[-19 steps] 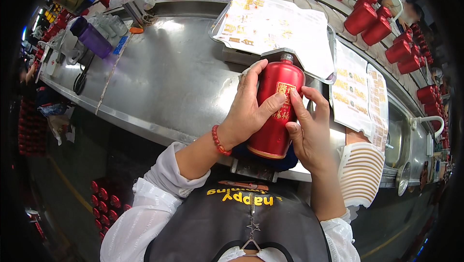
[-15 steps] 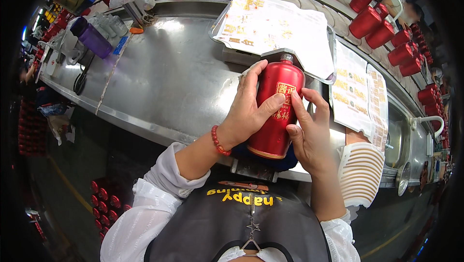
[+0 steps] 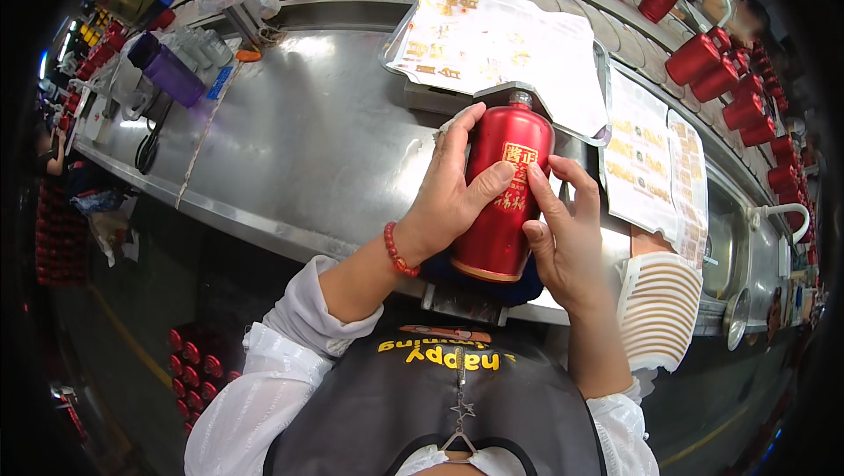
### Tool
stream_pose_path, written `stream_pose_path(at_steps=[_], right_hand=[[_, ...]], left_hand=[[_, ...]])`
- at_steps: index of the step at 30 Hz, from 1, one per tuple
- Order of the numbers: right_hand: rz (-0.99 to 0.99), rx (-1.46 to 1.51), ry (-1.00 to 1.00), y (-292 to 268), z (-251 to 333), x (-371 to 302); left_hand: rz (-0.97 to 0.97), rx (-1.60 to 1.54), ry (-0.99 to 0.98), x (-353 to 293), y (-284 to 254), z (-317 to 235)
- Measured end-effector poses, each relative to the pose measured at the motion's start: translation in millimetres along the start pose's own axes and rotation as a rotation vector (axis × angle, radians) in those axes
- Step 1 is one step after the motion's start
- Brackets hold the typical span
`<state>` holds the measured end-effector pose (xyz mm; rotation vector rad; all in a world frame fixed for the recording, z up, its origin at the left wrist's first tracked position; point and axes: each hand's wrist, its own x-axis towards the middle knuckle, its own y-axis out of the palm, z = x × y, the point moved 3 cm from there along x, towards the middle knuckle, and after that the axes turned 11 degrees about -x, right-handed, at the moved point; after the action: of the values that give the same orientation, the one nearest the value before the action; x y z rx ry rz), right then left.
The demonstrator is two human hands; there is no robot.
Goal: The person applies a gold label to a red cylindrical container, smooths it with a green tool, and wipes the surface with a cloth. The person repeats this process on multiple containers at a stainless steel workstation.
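Observation:
A red metallic bottle (image 3: 494,243) with a glass neck and gold print lies tilted in front of me, its neck pointing away, on a small stand with dark blue padding (image 3: 526,288). My left hand (image 3: 444,199) grips its left side, with the thumb across the front beside the gold mark. Around its right side is my right hand (image 3: 570,243), its fingertips pressing at the right edge of that mark and the thumb lower down. Just beyond the bottle neck, a clear tray (image 3: 387,54) carries white sheets of gold decals (image 3: 492,41).
More decal sheets (image 3: 637,155) lie to the right, beside a white ribbed rack (image 3: 659,313). A conveyor (image 3: 563,10) with red bottles curves along the back. A purple bottle (image 3: 167,72) stands at the left of the steel bench (image 3: 308,133); a sink (image 3: 725,221) is at far right.
The bottles on the conveyor have shifted to the right. My left thumb has slid slightly left and up on the bottle; both hands otherwise keep their places.

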<state>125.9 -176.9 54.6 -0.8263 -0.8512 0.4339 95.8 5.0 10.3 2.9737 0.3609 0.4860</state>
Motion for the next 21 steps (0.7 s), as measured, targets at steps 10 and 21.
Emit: stream_pose_path(at_steps=[10, 21], right_hand=[[-0.04, -0.071, 0.012, -6, -13, -2], [0.497, 0.238, 0.123, -28, -15, 99]], left_hand=[[0.028, -0.15, -0.083, -3, -2, 2], [0.024, 0.092, -0.014, -7, -1, -2]])
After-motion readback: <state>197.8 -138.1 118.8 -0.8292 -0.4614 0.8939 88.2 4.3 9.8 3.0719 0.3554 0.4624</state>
